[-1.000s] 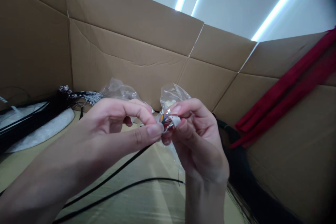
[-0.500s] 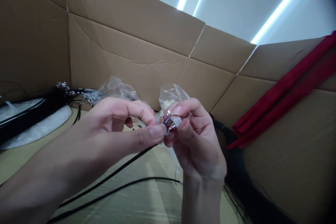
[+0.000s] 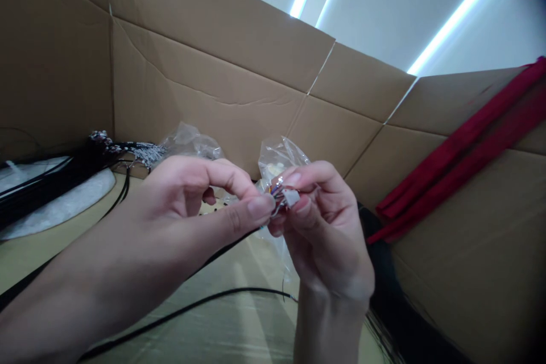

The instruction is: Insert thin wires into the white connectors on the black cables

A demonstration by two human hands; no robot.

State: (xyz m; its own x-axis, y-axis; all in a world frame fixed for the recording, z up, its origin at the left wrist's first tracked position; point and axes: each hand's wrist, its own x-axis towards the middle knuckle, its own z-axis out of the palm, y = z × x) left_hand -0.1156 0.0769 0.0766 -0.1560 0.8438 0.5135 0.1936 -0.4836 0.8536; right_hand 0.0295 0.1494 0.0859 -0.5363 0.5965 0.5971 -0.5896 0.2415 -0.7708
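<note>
My left hand [image 3: 170,222] pinches thin coloured wires [image 3: 277,198] between thumb and forefinger, at the stripped end of a black cable [image 3: 219,253]. The cable trails down to the left behind my forearm. A small white connector [image 3: 292,198] sits between the thumb and fingers of my right hand [image 3: 328,233]. The coloured wires run to it, and shiny metal bits show beside them. Both hands nearly touch, raised above the table. Whether each wire is seated in the connector is too small to tell.
A bundle of black cables [image 3: 63,176] with white ends lies left on white wrapping [image 3: 72,205]. Clear plastic bags [image 3: 279,153] stand behind my hands. Another cable [image 3: 191,307] crosses the table. Cardboard walls [image 3: 205,62] surround everything; red strips [image 3: 447,153] hang right above dark cables [image 3: 388,284].
The white connector has turned slightly in my right fingers. My left thumb has slid a little rightward and up. The cable below my left hand has shifted up, partly behind the forearm.
</note>
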